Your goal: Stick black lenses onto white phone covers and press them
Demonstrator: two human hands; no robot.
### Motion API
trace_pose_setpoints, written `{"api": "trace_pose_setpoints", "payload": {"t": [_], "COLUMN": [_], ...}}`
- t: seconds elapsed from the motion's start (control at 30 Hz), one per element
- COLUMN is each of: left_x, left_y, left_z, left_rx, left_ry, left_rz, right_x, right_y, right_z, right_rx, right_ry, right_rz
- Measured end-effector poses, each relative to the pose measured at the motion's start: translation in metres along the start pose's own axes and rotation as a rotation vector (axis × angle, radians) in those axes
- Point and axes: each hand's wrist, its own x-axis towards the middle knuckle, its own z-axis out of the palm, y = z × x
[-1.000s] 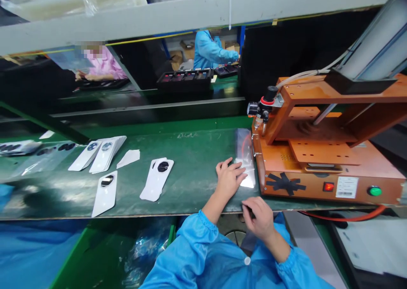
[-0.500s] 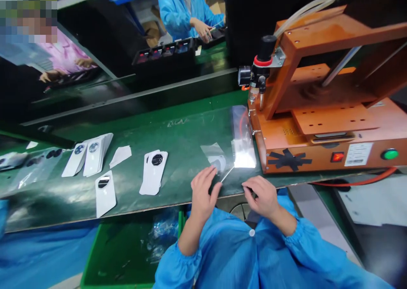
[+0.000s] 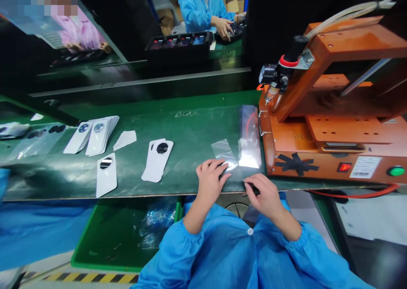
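Note:
My left hand (image 3: 210, 180) rests on the green bench mat with its fingers spread, over the near part of a small clear plastic film (image 3: 223, 148). Light glints off the film beside those fingertips. To the right, my right hand (image 3: 263, 194) is at the bench's front edge, thumb and index finger pinched together. Whatever is between those fingertips is too small or too clear to make out. Beyond my hands lies a longer clear plastic sheet (image 3: 250, 151), next to the orange press machine. A pair of white phone back covers (image 3: 154, 164) lies left of my left hand.
The orange press (image 3: 292, 153) stands on the right, with a gauge and lit buttons. Leftward lie stacked white phone covers (image 3: 97, 140), a single cover (image 3: 107, 178) and a white paper scrap (image 3: 125, 139). A green bin (image 3: 104, 238) sits below. Two co-workers sit opposite.
My left hand has moved onto the clear film, its fingers now flatter over it. A thin white strip near its fingertips no longer shows. My right hand stays pinched; the view has shifted slightly.

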Motion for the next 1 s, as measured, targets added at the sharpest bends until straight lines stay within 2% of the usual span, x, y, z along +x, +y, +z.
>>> {"api": "trace_pose_setpoints", "payload": {"t": [0.13,0.23,0.33,0.53,0.73,0.87,1.0], "left_x": [0.005,0.007,0.009,0.008,0.005,0.003,0.002], "left_y": [-0.01,-0.01,-0.006,-0.006,-0.007,-0.004,-0.005], "left_z": [-0.004,-0.005,-0.005,-0.001,0.004,0.0,-0.013], "left_rx": [-0.069,-0.129,-0.182,-0.166,-0.115,-0.062,-0.036], "left_ry": [-0.032,-0.046,-0.036,0.04,0.042,-0.006,-0.144], "left_rz": [-0.033,-0.085,-0.118,-0.136,-0.026,0.035,0.109], "right_x": [0.035,0.06,0.072,0.071,0.077,0.077,0.064], "right_y": [-0.004,0.0,0.007,0.008,-0.011,-0.015,-0.015], "right_z": [0.003,0.013,0.022,0.021,0.012,0.01,-0.002], "right_rx": [-0.117,-0.251,-0.346,-0.46,-0.59,-0.672,-0.687], "right_ry": [-0.061,-0.167,-0.262,-0.273,-0.346,-0.381,-0.352], "right_rz": [-0.092,-0.169,-0.248,-0.393,-0.484,-0.488,-0.491]}}
